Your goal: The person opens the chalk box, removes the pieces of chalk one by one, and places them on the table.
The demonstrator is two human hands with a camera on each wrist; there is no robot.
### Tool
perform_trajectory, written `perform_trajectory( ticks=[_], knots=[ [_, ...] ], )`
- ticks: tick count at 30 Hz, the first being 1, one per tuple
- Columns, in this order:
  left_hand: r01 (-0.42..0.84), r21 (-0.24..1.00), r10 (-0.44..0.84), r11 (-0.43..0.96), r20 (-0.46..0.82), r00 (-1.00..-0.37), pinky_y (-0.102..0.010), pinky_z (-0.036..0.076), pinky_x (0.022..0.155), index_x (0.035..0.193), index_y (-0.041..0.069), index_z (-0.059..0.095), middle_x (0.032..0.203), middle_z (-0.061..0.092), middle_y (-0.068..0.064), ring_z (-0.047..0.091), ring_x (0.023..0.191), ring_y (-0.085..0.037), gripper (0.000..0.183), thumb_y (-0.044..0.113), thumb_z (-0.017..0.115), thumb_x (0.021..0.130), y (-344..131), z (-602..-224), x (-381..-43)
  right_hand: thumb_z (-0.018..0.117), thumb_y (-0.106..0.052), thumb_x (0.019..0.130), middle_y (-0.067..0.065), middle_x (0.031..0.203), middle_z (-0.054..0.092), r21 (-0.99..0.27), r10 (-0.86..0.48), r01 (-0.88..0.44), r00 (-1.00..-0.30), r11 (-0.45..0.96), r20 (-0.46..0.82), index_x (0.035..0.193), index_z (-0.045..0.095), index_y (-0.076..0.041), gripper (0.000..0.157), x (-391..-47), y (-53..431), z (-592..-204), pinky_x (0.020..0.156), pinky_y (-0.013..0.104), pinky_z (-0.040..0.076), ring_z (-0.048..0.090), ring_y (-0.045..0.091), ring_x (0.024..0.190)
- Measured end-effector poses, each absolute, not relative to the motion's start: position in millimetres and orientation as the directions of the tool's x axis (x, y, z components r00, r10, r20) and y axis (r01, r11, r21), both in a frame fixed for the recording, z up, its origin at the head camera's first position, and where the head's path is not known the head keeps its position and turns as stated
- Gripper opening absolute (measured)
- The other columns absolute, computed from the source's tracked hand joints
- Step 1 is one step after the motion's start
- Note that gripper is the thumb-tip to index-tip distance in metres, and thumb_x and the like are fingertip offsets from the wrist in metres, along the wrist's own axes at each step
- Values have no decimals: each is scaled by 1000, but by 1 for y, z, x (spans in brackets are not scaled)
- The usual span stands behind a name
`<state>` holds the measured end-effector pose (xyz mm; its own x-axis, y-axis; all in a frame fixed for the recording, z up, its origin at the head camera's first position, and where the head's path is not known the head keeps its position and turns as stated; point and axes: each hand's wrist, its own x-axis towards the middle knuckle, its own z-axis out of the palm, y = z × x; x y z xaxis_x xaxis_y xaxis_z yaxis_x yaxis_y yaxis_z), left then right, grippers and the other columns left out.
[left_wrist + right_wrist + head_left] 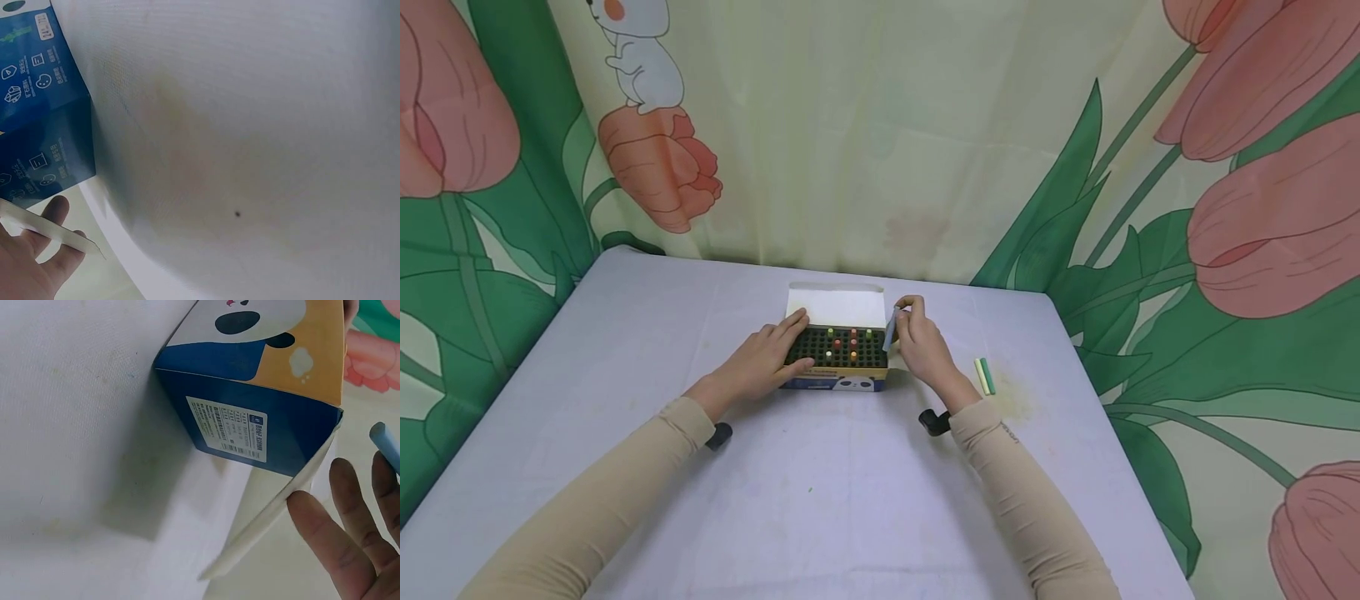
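Note:
A blue and yellow panda-print box (857, 384) stands on the table, its white lid (838, 306) raised at the back. Its black holder (805, 345) is full of small holes, and several coloured chalk ends show among them. My left hand (765, 360) rests over the box's left end, thumb along the front edge and fingers stretched toward the lid; a pale side flap (56, 232) crosses those fingers in the left wrist view. Just off the right end, my right hand (923, 346) pinches a light blue chalk stick (891, 330), held slanted. Its tip (379, 431) shows in the right wrist view.
To the right of the right hand, a pale yellow chalk stick (982, 377) and a green one (988, 376) lie side by side on the white tablecloth (850, 500). A floral curtain (865, 150) hangs behind the table. A black wrist mount (934, 422) sticks out beneath the right wrist.

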<state>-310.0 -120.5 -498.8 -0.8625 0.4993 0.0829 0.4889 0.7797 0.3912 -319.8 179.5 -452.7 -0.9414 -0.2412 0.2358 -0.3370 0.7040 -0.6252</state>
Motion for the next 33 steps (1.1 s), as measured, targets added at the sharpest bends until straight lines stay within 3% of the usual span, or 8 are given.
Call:
perform_trajectory(
  ticks=[6,11,15,21,27,33],
  knots=[
    [497,386,503,777,93,-859,-62,37,113,167,9,13,175,9,-9,43,140,-46,86,59,46,106,-121,-501,-312,30,-26,115,15,92,69,-724,-190,-338,-940,601,282,133,41,-5,29,-321,182,-453,62,34,44,57,28,71],
    [498,382,501,779,99,-860,-62,37,113,168,10,12,175,8,-8,43,140,-45,86,61,44,106,-122,-503,-313,41,-26,112,15,95,67,-870,-108,-256,-967,422,232,126,46,-5,26,-322,184,-451,72,32,62,71,31,88],
    [494,387,500,779,92,-861,-62,37,114,167,9,12,175,8,-8,42,141,-45,86,60,46,106,-121,-501,-312,47,-22,111,16,98,61,-955,-80,-195,-980,221,182,122,47,0,25,-323,187,-449,76,39,64,73,27,89],
    [493,387,500,779,91,-861,-62,35,115,167,9,12,175,8,-8,41,142,-46,87,61,45,106,-121,-503,-311,51,-18,110,12,102,57,-987,-19,-135,-991,89,133,122,50,4,26,-326,194,-451,79,38,64,71,19,88],
    [491,391,497,778,94,-863,-62,35,116,168,10,11,176,7,-7,40,144,-45,88,63,44,105,-121,-504,-311,53,-12,108,8,100,55,-996,87,-85,-993,-22,83,117,55,0,15,-328,200,-450,83,34,63,67,16,90],
    [487,395,498,779,82,-863,-62,35,115,168,10,11,175,7,-7,40,143,-45,88,62,45,106,-122,-501,-310,56,-12,107,6,102,57,-995,148,-79,-986,-52,71,121,57,1,18,-331,211,-454,85,32,62,67,15,91]
  ],
)
